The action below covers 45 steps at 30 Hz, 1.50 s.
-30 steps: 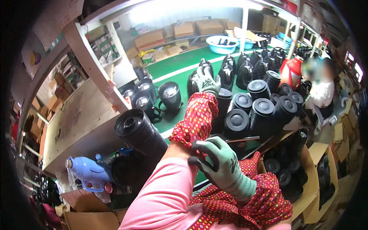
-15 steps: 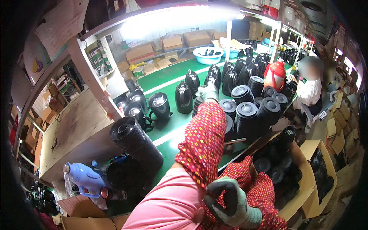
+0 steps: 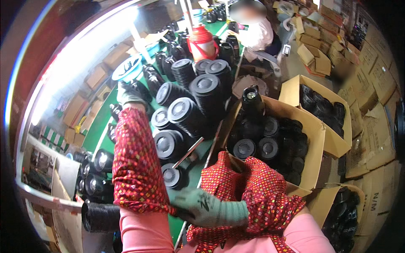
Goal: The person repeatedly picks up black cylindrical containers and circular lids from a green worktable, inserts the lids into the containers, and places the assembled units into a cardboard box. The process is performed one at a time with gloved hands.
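Observation:
My left hand (image 3: 131, 95), in a grey glove, reaches far over the green bench. Its fingers are closed on the upper part of a black jug (image 3: 141, 89) that stands among similar jugs. My right hand (image 3: 200, 206), in a grey-green glove, lies across the front of me against the patterned left sleeve (image 3: 137, 160). Its fingertips are blurred and partly hidden at that sleeve, so their grip does not show. Beside my left forearm stand stacks of round black lids (image 3: 185, 110).
A red-and-white thermos (image 3: 202, 44) stands behind the lid stacks. A metal bar (image 3: 189, 152) juts out near them. To the right are cardboard boxes (image 3: 314, 156) of black parts. A blue basin (image 3: 128, 69) sits far left. A seated person (image 3: 257, 36) is beyond.
The view has swung right, bringing more boxes into sight. My left arm stays stretched out at the jugs. My right hand has moved from my lap to the left sleeve.

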Available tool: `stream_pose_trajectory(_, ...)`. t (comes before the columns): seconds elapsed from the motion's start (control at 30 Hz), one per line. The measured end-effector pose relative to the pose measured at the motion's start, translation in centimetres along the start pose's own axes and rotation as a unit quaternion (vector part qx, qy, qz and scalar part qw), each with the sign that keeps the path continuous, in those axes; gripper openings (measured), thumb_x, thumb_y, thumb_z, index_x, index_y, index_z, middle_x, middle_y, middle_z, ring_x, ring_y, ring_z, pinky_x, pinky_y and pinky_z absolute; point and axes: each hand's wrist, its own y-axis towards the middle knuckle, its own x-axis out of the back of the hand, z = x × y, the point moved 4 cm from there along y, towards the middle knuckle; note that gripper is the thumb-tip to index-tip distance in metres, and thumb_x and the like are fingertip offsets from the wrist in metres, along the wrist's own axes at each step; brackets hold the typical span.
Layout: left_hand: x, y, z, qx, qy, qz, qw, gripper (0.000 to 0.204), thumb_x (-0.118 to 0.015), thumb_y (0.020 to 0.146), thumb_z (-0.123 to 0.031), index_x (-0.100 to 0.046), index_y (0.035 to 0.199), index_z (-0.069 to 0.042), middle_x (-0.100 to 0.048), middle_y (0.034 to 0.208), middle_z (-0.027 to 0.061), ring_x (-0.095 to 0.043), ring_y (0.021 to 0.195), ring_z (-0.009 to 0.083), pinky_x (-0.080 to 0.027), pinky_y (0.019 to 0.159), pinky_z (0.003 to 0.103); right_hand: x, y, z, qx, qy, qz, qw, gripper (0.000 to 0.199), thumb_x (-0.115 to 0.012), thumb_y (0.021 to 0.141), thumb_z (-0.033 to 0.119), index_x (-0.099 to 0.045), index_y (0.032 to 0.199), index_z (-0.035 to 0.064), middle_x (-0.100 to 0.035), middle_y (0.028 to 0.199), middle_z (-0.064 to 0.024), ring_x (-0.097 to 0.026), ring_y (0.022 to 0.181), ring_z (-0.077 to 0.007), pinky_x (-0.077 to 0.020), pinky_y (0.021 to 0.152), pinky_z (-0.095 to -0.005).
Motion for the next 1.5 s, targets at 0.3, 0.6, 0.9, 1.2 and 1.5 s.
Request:
stream_pose_trajectory(0.3,-11.5,-23.6,3.1,-0.491,0.491,0.364,0.62,0.036,-0.066,0.091,0.007,-0.071,0.126,-0.001,-0.075,0.112,0.0159,-0.073,0.101,0.0274,-0.059,0.087,0.039,20.2,2.8,-13.6,-0.083,-0.478,-0.073,0.871,0.07,-0.083,0.069,0.045,-0.066,0.127,0.0096,-0.056,0.137,-0.0204,-0.049,0.134,-0.043,-0.039,0.11,-0.0611)
stream_pose_trajectory(0.6,1.7,-38.5,12.3,0.213,0.394,0.332,0.83,0.03,-0.065,0.106,-0.019,-0.072,0.125,0.003,-0.075,0.115,0.0099,-0.07,0.104,0.0155,-0.055,0.094,0.03,34.6,-0.2,-31.2,-0.416,-0.597,0.033,0.686,0.064,-0.083,0.086,0.045,-0.065,0.142,0.0203,-0.028,0.171,-0.0244,-0.025,0.155,-0.0551,-0.0364,0.12,-0.0646)
stream_pose_trajectory(0.9,5.6,-41.9,16.1,0.223,0.366,0.269,0.863,0.063,-0.072,0.103,-0.022,-0.045,0.156,-0.001,-0.055,0.152,0.0132,-0.052,0.139,0.0212,-0.041,0.118,0.035,33.1,-10.1,-23.5,-0.357,-0.042,-0.343,0.868,0.062,-0.076,0.095,0.058,-0.074,0.125,0.0036,-0.074,0.111,-0.0044,-0.066,0.097,-0.0149,-0.0537,0.098,-0.0343)
stream_pose_trajectory(1.2,5.0,-44.6,8.8,0.184,0.257,0.349,0.882,0.088,-0.088,0.085,-0.034,-0.05,0.155,0.002,-0.061,0.149,0.0136,-0.057,0.137,0.0223,-0.044,0.115,0.038,13.7,-29.7,-10.3,-0.495,0.178,-0.111,0.843,0.035,-0.07,0.105,0.029,-0.073,0.127,0.0015,-0.075,0.109,-0.0008,-0.068,0.099,-0.0126,-0.0542,0.088,-0.0319)
stream_pose_trajectory(1.5,7.9,-49.4,10.1,0.244,0.325,0.591,0.697,0.111,-0.097,0.071,-0.029,-0.039,0.162,-0.002,-0.053,0.157,0.0151,-0.051,0.145,0.0255,-0.038,0.124,0.041,11.6,-15.4,-4.0,-0.095,-0.223,0.01,0.97,0.067,-0.088,0.069,0.021,-0.07,0.131,0.0036,-0.068,0.135,-0.02,-0.061,0.132,-0.0403,-0.0444,0.116,-0.0504)
